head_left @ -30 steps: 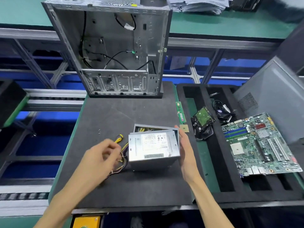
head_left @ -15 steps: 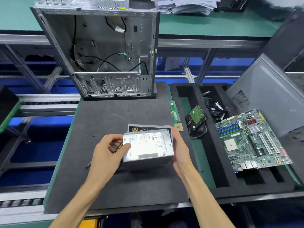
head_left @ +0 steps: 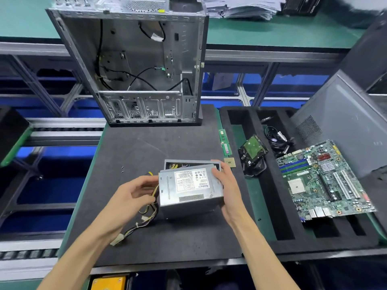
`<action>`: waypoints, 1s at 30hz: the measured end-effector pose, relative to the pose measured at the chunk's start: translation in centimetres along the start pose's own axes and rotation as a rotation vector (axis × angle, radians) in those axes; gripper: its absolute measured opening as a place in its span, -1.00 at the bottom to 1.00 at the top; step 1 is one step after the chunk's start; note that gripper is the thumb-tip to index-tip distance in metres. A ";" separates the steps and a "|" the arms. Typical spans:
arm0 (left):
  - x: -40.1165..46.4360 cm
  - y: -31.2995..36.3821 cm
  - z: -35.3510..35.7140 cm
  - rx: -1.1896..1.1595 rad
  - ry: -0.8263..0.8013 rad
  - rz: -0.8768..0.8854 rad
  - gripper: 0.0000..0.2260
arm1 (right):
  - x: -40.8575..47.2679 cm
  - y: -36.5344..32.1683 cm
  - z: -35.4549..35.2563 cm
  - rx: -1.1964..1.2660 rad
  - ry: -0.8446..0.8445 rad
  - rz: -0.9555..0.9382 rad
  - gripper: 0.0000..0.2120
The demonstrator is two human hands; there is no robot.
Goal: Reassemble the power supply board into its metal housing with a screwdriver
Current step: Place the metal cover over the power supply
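On the dark foam mat point(head_left: 129, 164), the left hand point(head_left: 134, 195) curls loosely by the yellow-and-black wire bundle point(head_left: 144, 218), though whether it grips them cannot be told. The grey metal power supply box point(head_left: 189, 187) sits mid-mat, its right end gripped by the right hand point(head_left: 227, 185). A green motherboard point(head_left: 322, 181) lies far right.

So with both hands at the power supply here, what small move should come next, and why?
Probably press the metal cover down until it seats on the housing base. The base's far edge shows behind the cover, so the two look offset. The right hand grips the cover's right end; the left hand sits at the cable side, where the wire bundle exits. No screwdriver is in hand.
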State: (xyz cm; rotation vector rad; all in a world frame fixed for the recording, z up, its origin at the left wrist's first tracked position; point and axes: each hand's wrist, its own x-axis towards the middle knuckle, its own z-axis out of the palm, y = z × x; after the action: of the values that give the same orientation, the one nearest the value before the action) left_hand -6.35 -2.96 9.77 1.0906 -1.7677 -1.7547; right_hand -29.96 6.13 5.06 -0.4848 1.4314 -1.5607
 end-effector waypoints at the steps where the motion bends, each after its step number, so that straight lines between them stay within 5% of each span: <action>1: -0.1 -0.5 0.1 0.014 0.024 0.012 -0.50 | 0.0 0.0 0.0 0.002 0.000 0.002 -0.76; 11: 0.0 -1.1 1.9 0.306 0.375 0.186 -0.74 | -0.4 -0.2 0.1 0.025 0.021 -0.008 -0.71; 15: 0.0 0.1 4.7 0.325 0.356 0.145 -0.74 | -0.4 -0.5 0.1 0.117 0.086 0.023 -0.57; 19: 1.3 0.5 4.2 -0.128 0.514 -0.067 -0.66 | -0.2 -0.4 0.1 0.130 0.073 0.035 -0.61; 23: 2.5 0.5 2.4 -0.274 0.371 -0.233 -0.81 | 0.0 -0.2 0.0 0.154 0.065 0.045 -0.68; 30: 3.1 0.0 2.2 -0.470 0.340 -0.246 -0.82 | -0.1 -0.4 -0.1 0.055 0.033 0.045 -0.71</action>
State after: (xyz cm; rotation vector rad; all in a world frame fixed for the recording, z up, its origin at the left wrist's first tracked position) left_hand -9.93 -3.94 8.78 1.3321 -0.9885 -1.8578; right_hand -30.12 6.20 5.47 -0.3935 1.4113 -1.5743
